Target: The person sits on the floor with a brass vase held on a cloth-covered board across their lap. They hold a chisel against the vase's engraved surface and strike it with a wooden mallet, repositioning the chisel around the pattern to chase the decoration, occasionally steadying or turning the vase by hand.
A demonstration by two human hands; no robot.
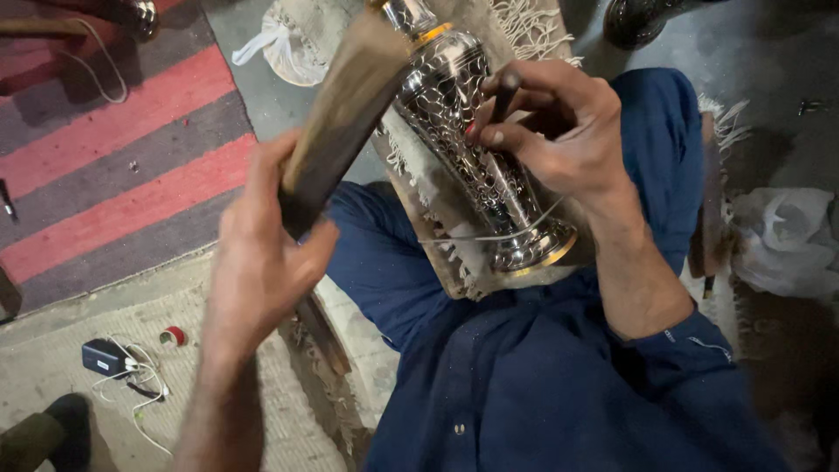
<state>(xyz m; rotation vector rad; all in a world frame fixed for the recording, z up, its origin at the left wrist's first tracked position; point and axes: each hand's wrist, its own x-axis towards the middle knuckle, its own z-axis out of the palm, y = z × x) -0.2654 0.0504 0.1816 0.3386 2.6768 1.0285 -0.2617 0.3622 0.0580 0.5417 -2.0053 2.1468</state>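
L hand (262,262) gripped round a brown wooden mallet (341,122), blurred, prob. mid-swing. R hand (559,131) pinches dark chisel (505,94) tip-down on engraved silver vase (472,149) lying across lap on fringed cloth (437,218).

A red and grey striped rug (114,149) covers the floor at upper left; a white plastic bag (271,48) lies crumpled beyond it; a small black box (103,357) with white cable (144,385) sits on pale matting beside a red tape roll (173,336); another crumpled white bag (782,240) rests at right.
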